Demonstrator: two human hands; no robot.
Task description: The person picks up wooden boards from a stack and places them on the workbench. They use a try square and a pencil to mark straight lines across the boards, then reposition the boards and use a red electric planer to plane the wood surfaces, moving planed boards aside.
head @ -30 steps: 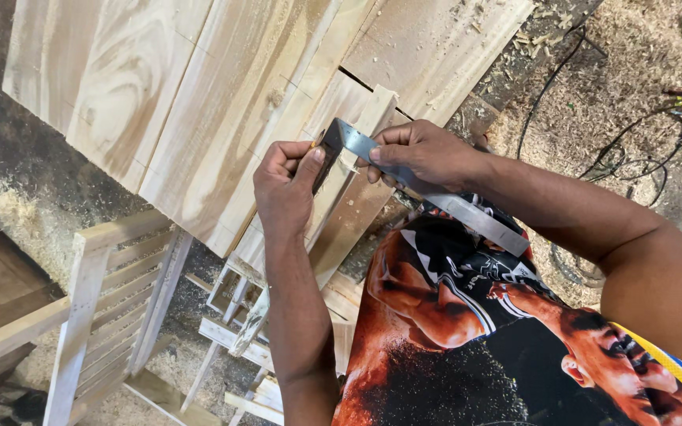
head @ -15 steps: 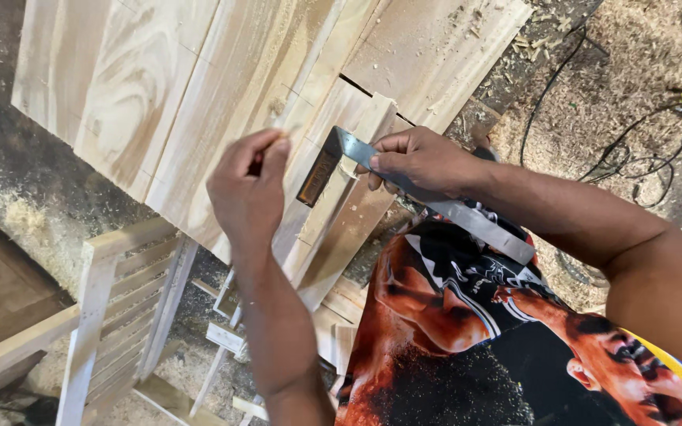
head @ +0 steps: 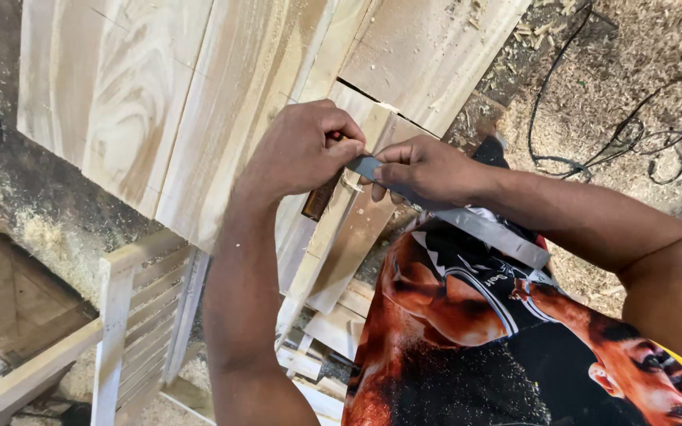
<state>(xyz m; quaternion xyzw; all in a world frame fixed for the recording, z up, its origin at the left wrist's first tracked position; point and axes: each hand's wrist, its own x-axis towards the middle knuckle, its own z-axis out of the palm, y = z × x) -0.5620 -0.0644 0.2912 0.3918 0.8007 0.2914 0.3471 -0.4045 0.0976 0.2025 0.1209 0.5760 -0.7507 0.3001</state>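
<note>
Left hand pinching pencil | right hand gripping steel square | plank

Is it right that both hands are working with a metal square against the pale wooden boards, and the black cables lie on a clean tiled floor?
Not quite: the head view shows the black cables lying on a sawdust-covered floor, not tiles. Both hands, left and right, do hold the metal square against the boards.

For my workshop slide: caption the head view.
Both hands, left hand and right hand, press a metal square against pale wooden boards.
</note>
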